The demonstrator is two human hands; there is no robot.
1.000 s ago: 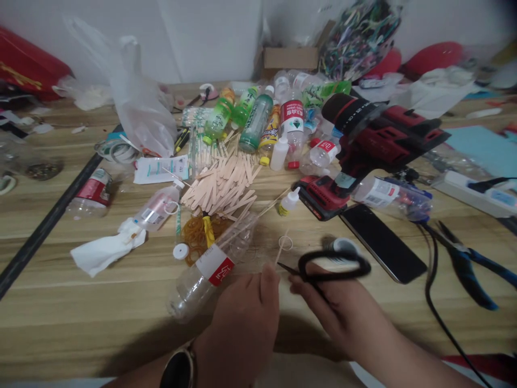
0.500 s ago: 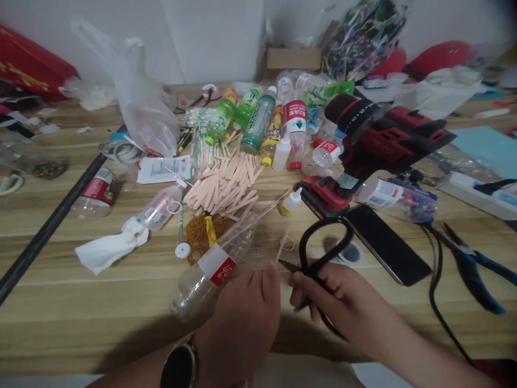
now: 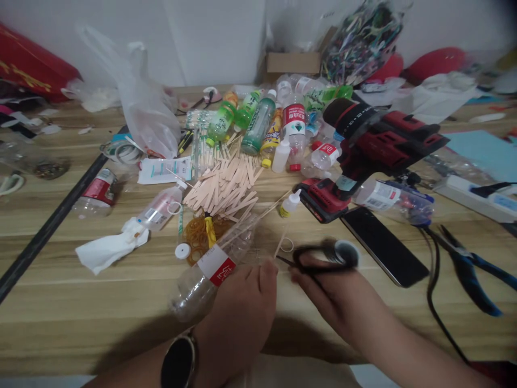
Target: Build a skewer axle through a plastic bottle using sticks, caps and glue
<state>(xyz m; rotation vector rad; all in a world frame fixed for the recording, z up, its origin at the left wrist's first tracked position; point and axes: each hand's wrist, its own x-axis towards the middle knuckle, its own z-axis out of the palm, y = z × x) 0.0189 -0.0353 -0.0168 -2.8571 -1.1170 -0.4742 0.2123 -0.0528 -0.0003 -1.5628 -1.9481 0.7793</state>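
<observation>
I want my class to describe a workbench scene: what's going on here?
The person's left hand pinches a thin stick, while the right hand holds black-handled scissors, their tip close to it; whether they touch is unclear. A clear bottle lies beside the left hand. Beyond are a pile of flat wooden sticks and a red-and-black drill.

Just behind the left hand is a round watch, black-faced, thin shiny rim; the forearms are bare.
</observation>
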